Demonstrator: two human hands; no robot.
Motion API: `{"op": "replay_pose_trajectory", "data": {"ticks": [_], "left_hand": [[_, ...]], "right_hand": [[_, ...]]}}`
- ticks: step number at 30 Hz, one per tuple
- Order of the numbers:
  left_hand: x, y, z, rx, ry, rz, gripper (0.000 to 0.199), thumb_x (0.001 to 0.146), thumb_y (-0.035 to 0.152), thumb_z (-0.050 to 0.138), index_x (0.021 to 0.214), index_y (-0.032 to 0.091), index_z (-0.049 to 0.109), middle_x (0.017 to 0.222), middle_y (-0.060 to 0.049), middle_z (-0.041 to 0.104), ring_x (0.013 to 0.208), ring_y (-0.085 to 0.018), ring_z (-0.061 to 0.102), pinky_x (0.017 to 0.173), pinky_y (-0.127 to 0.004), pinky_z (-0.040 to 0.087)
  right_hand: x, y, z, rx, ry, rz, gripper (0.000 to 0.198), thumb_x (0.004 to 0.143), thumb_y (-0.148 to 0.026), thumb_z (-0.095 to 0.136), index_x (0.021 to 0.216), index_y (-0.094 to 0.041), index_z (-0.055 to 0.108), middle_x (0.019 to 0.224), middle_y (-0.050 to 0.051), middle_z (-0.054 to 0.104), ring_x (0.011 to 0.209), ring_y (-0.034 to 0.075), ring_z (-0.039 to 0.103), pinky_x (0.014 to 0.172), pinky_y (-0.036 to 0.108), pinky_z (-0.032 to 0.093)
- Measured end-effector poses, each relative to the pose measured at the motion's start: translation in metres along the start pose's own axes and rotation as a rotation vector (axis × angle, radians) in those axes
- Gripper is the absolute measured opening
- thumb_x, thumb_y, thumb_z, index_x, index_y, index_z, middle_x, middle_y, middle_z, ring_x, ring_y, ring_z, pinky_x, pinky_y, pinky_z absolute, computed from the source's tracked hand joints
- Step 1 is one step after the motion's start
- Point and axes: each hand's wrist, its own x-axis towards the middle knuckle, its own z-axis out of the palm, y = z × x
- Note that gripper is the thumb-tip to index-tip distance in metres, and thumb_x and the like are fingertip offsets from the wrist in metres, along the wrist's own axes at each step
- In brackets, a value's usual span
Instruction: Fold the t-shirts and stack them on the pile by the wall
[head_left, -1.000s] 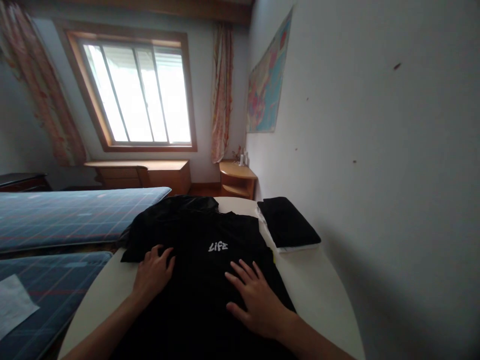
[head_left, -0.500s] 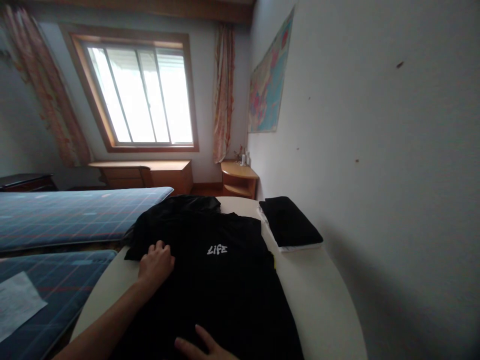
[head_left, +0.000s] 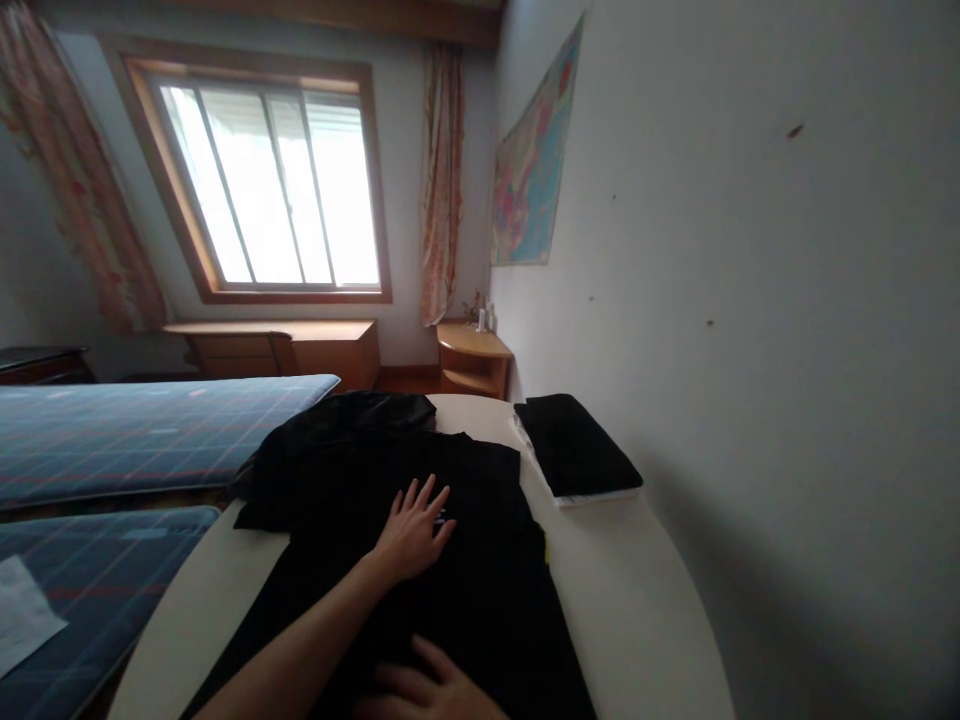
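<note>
A black T-shirt [head_left: 480,580] lies spread over the pale rounded table [head_left: 637,600]. My left hand [head_left: 411,530] rests flat on its chest, fingers spread, and covers most of the white lettering. Close to the bottom edge of the view my right hand [head_left: 439,690] is over the lower part of the shirt, fingers apart and a little blurred; whether it touches the cloth I cannot tell. Beyond the shirt's left shoulder area sits a crumpled black garment [head_left: 330,450], partly against the shirt.
On the table's right side, by the wall, is a folded black cloth [head_left: 577,445] on top of something white. Plaid mattresses [head_left: 150,435] flank the table on the left, with a white paper [head_left: 26,615] on the nearer one. Desks [head_left: 330,345] stand under the window.
My left hand has moved right, from the shirt's left sleeve onto its chest lettering, and its fingers have spread. My right hand has shifted slightly right. The view has turned a little.
</note>
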Motion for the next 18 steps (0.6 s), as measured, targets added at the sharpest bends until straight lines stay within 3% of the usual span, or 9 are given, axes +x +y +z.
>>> {"op": "replay_pose_trajectory", "data": {"ticks": [3, 7, 9, 11, 14, 16, 18], "left_hand": [[0.007, 0.006, 0.001, 0.021, 0.024, -0.061, 0.062, 0.092, 0.050, 0.047, 0.149, 0.027, 0.043, 0.163, -0.009, 0.027, 0.149, -0.040, 0.021, 0.117, -0.058, 0.020], [0.020, 0.021, -0.005, 0.031, 0.106, -0.046, 0.048, 0.089, 0.035, 0.051, 0.131, 0.013, 0.060, 0.150, -0.016, 0.046, 0.143, -0.032, 0.034, 0.117, -0.044, 0.026], [0.029, 0.029, -0.009, 0.010, 0.111, -0.021, 0.041, 0.088, 0.030, 0.051, 0.123, 0.012, 0.063, 0.141, -0.017, 0.053, 0.134, -0.028, 0.044, 0.111, -0.037, 0.033], [0.039, 0.035, -0.010, -0.003, 0.105, -0.028, 0.037, 0.088, 0.027, 0.051, 0.120, 0.014, 0.063, 0.132, -0.015, 0.059, 0.125, -0.028, 0.051, 0.104, -0.038, 0.038], [0.052, 0.045, -0.011, 0.000, 0.119, -0.083, 0.035, 0.087, 0.025, 0.051, 0.117, 0.013, 0.064, 0.122, -0.017, 0.062, 0.117, -0.032, 0.054, 0.097, -0.043, 0.041], [0.059, 0.050, -0.008, 0.002, 0.143, -0.133, 0.033, 0.086, 0.025, 0.050, 0.113, 0.011, 0.065, 0.118, -0.019, 0.062, 0.114, -0.034, 0.055, 0.094, -0.046, 0.042], [0.063, 0.053, -0.004, 0.003, 0.167, -0.170, 0.032, 0.087, 0.026, 0.050, 0.112, 0.011, 0.065, 0.118, -0.019, 0.062, 0.114, -0.035, 0.054, 0.094, -0.046, 0.041]], "right_hand": [[-0.025, 0.024, -0.017, -0.085, 0.038, 0.040, 0.033, 0.103, -0.041, 0.046, 0.135, -0.040, 0.054, 0.146, -0.002, 0.054, 0.134, 0.027, 0.050, 0.111, 0.052, 0.039], [-0.044, 0.042, -0.064, 0.036, -0.008, 0.063, 0.037, 0.098, -0.041, 0.053, 0.134, -0.030, 0.055, 0.144, 0.002, 0.057, 0.133, 0.022, 0.050, 0.112, 0.038, 0.037], [-0.042, 0.052, -0.089, 0.050, 0.010, 0.220, 0.024, 0.094, -0.034, 0.058, 0.115, -0.026, 0.065, 0.121, 0.001, 0.069, 0.114, 0.019, 0.061, 0.102, 0.031, 0.043], [-0.036, 0.066, -0.110, -0.039, 0.041, 0.433, 0.016, 0.091, -0.023, 0.055, 0.101, -0.023, 0.068, 0.104, 0.002, 0.071, 0.101, 0.019, 0.063, 0.092, 0.030, 0.046], [-0.028, 0.092, -0.126, -0.180, 0.090, 0.679, 0.018, 0.086, -0.026, 0.060, 0.102, -0.020, 0.066, 0.106, 0.007, 0.067, 0.102, 0.023, 0.060, 0.088, 0.032, 0.045], [-0.026, 0.107, -0.128, -0.212, 0.080, 0.783, 0.027, 0.083, -0.033, 0.066, 0.105, -0.018, 0.065, 0.109, 0.010, 0.065, 0.104, 0.025, 0.060, 0.088, 0.033, 0.045], [-0.027, 0.115, -0.125, -0.216, 0.072, 0.847, 0.023, 0.084, -0.033, 0.064, 0.101, -0.018, 0.065, 0.107, 0.011, 0.066, 0.103, 0.026, 0.061, 0.086, 0.032, 0.045]]}}
